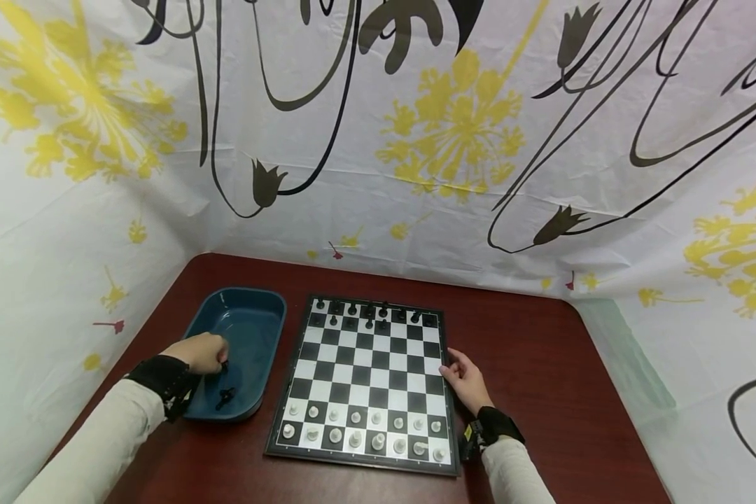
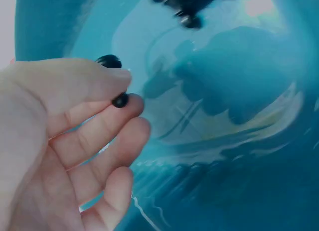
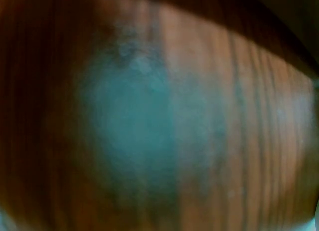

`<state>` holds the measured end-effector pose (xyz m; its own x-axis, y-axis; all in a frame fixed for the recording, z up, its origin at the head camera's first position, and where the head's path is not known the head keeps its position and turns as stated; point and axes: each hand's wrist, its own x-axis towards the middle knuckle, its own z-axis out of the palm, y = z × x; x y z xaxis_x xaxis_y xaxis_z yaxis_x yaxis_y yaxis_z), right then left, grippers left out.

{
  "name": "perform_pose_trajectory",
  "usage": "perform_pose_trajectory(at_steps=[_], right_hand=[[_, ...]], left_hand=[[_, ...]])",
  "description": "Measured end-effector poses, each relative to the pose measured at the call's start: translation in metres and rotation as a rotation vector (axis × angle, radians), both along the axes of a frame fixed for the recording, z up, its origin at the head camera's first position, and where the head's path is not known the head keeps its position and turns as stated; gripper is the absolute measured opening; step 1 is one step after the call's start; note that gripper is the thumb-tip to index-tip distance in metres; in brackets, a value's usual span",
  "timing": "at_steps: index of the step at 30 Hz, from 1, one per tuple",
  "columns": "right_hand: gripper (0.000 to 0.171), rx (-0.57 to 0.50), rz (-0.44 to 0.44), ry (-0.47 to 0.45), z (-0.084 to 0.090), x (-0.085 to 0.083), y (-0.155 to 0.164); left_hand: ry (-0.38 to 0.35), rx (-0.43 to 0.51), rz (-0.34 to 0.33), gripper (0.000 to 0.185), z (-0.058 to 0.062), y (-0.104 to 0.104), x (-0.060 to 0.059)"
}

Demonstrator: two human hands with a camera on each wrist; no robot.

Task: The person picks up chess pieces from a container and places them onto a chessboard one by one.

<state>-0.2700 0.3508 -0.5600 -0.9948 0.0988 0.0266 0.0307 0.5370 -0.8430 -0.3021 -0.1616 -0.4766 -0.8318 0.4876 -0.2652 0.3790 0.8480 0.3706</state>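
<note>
My left hand (image 1: 199, 352) reaches into the blue plastic tub (image 1: 278, 329). Between thumb and fingers it pinches a small black chess piece (image 2: 119, 100); a ball-shaped end and a wider rounded end stick out past the thumb. More black chess pieces (image 1: 225, 397) lie on the tub floor, close to that hand. At the chessboard's (image 1: 370, 360) right edge rests my right hand (image 1: 468, 381), thumb and fingertips touching the border, fingers relaxed. White chess pieces (image 1: 378, 441) fill the two near rows, one lying on its side. Several black pieces (image 1: 383, 311) stand in the two far rows.
The tub stands left of the board on a dark red-brown table (image 1: 516, 329). A white patterned sheet (image 1: 327, 231) hangs behind and along both sides of the table. The right wrist view shows only a blurred, shiny wood-grain surface (image 3: 209, 131).
</note>
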Motion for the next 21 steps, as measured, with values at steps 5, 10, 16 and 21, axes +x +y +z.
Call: perform_pose_trajectory(at_steps=[5,10,16,21], right_hand=[[0.048,-0.011,-0.010,-0.024,-0.001,-0.001,0.001],[0.048,-0.018,-0.012,-0.029,-0.002,-0.001,0.001],[0.048,-0.033,-0.010,-0.017,-0.002,-0.001,0.001],[0.048,-0.033,-0.003,-0.010,-0.003,0.000,0.001]], left_hand=[[0.032,0.002,-0.016,0.007,0.011,0.003,-0.012],[0.051,0.024,0.001,0.012,0.025,0.011,-0.024],[0.104,0.033,-0.041,0.011,0.039,0.019,-0.034],[0.143,0.068,-0.071,0.010,0.044,0.029,-0.041]])
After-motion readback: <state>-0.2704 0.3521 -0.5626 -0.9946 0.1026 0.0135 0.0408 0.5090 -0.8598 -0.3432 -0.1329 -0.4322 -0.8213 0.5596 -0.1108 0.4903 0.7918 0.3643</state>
